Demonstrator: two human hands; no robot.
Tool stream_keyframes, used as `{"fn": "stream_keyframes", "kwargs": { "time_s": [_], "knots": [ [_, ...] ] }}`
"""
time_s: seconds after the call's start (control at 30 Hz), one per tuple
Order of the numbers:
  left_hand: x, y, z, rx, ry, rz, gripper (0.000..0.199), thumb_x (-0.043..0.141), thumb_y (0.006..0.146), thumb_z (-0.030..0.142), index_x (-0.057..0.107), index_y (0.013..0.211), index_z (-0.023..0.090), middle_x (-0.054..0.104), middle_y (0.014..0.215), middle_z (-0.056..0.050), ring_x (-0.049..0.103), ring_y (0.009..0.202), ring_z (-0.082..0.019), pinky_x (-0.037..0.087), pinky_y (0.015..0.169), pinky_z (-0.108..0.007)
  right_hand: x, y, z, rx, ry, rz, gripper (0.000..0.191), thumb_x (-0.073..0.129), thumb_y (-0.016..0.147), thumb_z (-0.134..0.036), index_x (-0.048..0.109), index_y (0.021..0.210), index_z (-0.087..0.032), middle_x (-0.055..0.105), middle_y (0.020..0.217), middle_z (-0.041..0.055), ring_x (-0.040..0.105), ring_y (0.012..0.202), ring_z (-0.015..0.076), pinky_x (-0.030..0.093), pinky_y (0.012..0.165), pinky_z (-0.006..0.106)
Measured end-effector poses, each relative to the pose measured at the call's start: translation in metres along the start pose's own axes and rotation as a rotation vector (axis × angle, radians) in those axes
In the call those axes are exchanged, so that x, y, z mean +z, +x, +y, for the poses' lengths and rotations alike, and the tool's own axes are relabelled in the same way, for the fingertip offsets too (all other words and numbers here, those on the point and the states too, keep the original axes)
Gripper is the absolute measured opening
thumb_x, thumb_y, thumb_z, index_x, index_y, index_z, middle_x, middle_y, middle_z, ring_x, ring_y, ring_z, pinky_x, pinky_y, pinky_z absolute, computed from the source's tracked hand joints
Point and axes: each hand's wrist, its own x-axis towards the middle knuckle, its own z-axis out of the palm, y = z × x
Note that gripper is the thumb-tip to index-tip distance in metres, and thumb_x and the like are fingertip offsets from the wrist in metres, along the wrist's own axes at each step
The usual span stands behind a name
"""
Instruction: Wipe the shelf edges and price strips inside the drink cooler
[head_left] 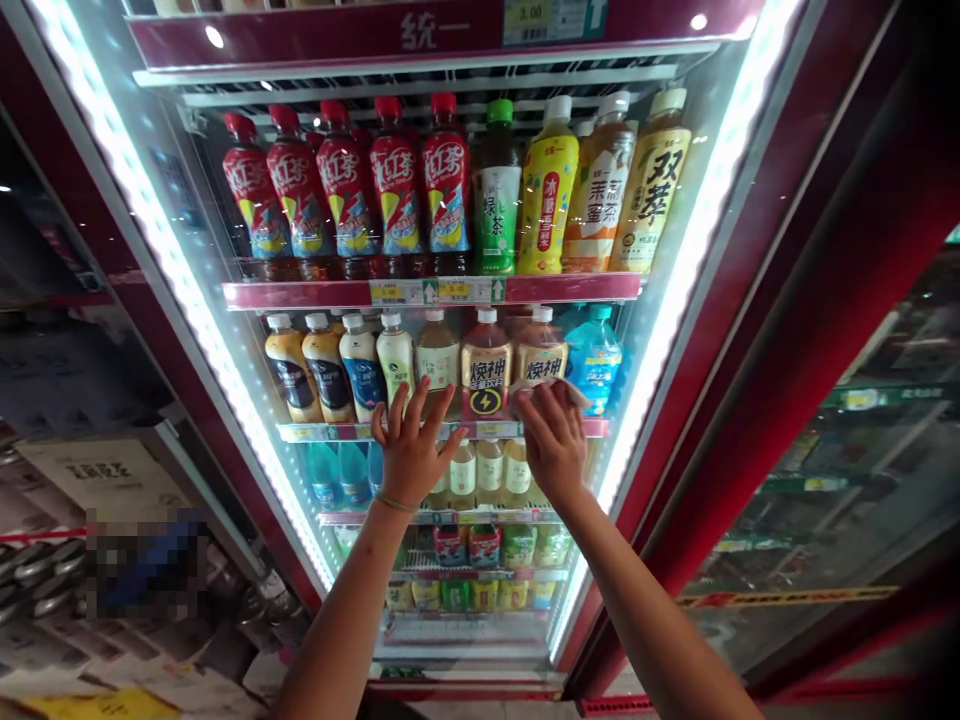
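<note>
My left hand (pixel 414 455) is raised with its fingers spread in front of the drinks fridge, level with the second row of bottles. It holds nothing, and its palm faces what looks like the glass door (pixel 442 290). My right hand (pixel 555 440) presses a pale, crumpled cloth (pixel 577 396) flat against that glass. Behind the cloth stands a brown-labelled bottle (pixel 541 355), partly covered. A blue bottle (pixel 596 350) is just to its right. Nearest my left fingertips is a bottle with a pale label (pixel 437 365).
Red-labelled tea bottles (pixel 337 190) line the upper shelf beside green, yellow and orange ones. Bright light strips (pixel 675 290) run down both sides. A red frame (pixel 720 440) borders another glass-fronted cabinet at right. Stacked cans (pixel 45 575) and cartons stand at lower left.
</note>
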Motion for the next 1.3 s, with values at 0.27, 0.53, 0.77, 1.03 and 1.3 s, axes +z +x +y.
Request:
{"fn": "stream_keyframes", "kwargs": {
  "time_s": [0.27, 0.53, 0.77, 1.03, 1.3],
  "knots": [
    [-0.022, -0.015, -0.094, 0.014, -0.025, 0.029, 0.068, 0.073, 0.091, 0.051, 0.05, 0.154, 0.035, 0.053, 0.156, -0.01, 0.04, 0.148, -0.035, 0.016, 0.125, -0.052, 0.041, 0.02, -0.084, 0.101, -0.016, 0.07, 0.069, 0.055, 0.1, -0.014, 0.036, 0.161, -0.039, 0.049, 0.163, 0.004, 0.042, 0.153, 0.0303, 0.048, 0.119, 0.055],
    [-0.038, -0.031, -0.153, -0.13, -0.127, -0.016, 0.07, 0.069, 0.093, 0.05, 0.043, 0.157, 0.041, 0.041, 0.164, -0.009, 0.031, 0.154, -0.04, 0.013, 0.126, -0.061, 0.055, 0.009, -0.113, 0.062, -0.054, 0.054, 0.071, 0.055, 0.099, -0.012, 0.036, 0.161, -0.039, 0.054, 0.159, 0.0055, 0.047, 0.15, 0.031, 0.053, 0.114, 0.053],
    [-0.034, -0.036, -0.137, -0.242, -0.149, 0.058, 0.065, 0.066, 0.096, 0.044, 0.045, 0.157, 0.034, 0.036, 0.166, -0.012, 0.026, 0.156, -0.041, 0.013, 0.126, -0.063, 0.055, 0.016, -0.113, -0.128, -0.017, -0.147, 0.074, 0.056, 0.1, -0.015, 0.029, 0.163, -0.043, 0.059, 0.154, 0.0026, 0.053, 0.145, 0.0271, 0.054, 0.112, 0.046],
    [-0.04, -0.044, -0.146, -0.257, -0.048, 0.072, 0.06, 0.067, 0.095, 0.045, 0.053, 0.152, 0.028, 0.041, 0.161, -0.016, 0.033, 0.153, -0.04, 0.024, 0.125, -0.059, 0.062, 0.028, -0.133, -0.207, 0.055, -0.186, 0.073, 0.06, 0.1, -0.015, 0.03, 0.164, -0.035, 0.06, 0.153, 0.0046, 0.05, 0.148, 0.0256, 0.048, 0.118, 0.045],
    [-0.054, -0.048, -0.165, -0.265, -0.031, 0.033, 0.056, 0.061, 0.099, 0.042, 0.053, 0.151, 0.024, 0.046, 0.155, -0.018, 0.042, 0.147, -0.037, 0.033, 0.123, -0.055, 0.088, 0.065, -0.183, -0.24, 0.1, -0.216, 0.073, 0.053, 0.102, -0.014, 0.023, 0.165, -0.037, 0.054, 0.158, 0.0013, 0.048, 0.149, 0.0244, 0.043, 0.121, 0.047]
  ]
}}
